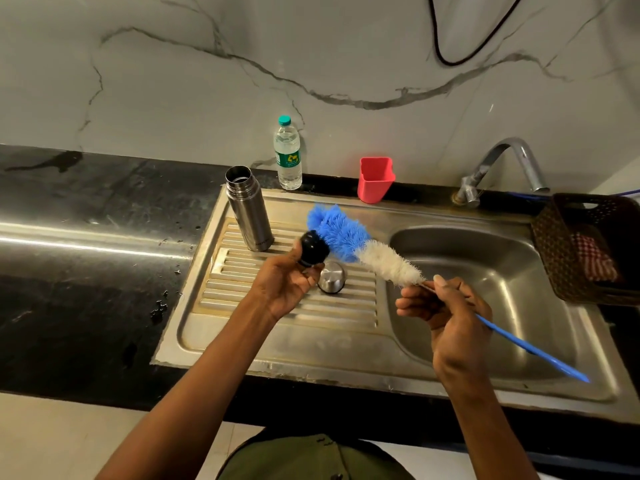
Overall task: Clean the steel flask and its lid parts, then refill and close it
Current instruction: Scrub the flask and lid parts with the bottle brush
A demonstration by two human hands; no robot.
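Note:
The open steel flask stands upright on the ribbed drainboard. My left hand grips the black inner stopper above the drainboard. Its blue bristles touch the blue-and-white bottle brush, which my right hand holds by the thin blue handle. The steel outer cap rests on the drainboard just right of my left hand.
A plastic water bottle and a red cup stand at the back edge of the sink unit. The basin lies to the right under the tap. A brown basket with a cloth sits far right.

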